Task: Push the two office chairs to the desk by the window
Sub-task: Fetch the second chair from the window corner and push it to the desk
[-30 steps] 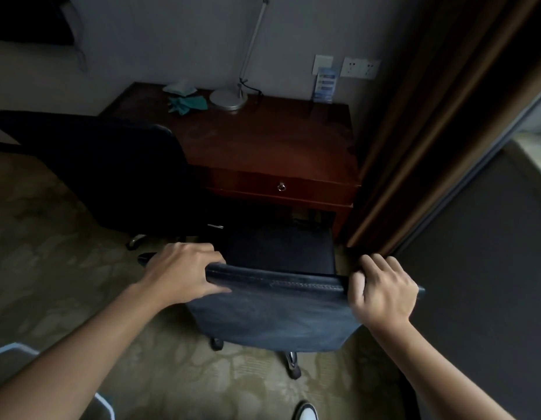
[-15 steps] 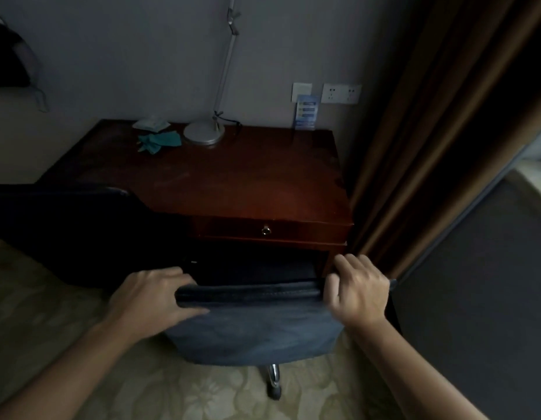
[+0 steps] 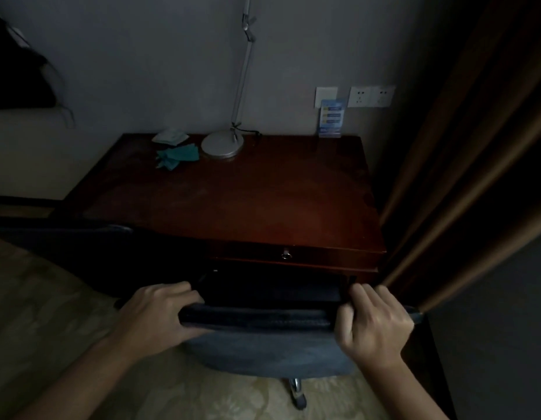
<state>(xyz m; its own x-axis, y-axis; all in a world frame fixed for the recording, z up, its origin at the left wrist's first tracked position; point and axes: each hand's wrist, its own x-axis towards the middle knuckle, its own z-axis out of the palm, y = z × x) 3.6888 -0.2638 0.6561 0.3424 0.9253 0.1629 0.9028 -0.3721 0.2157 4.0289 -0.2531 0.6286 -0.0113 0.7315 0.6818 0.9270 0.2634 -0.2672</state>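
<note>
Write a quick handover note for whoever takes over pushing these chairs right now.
Left hand: gripping the left end of the near chair backrest top.
Right hand: gripping the right end.
Near chair: seat partly under the desk, below the drawer.
Second chair: dark, at the desk's left front; how far in, hard to tell.
Left: ease the near chair fully in, let go, check the second chair.

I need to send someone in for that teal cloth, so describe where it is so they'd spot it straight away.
Find the dark red wooden desk against the wall beside the brown curtain. At its far left corner, left of the lamp base, lies the teal cloth. It is crumpled and teal, unlike the pale packet just behind it.
</note>
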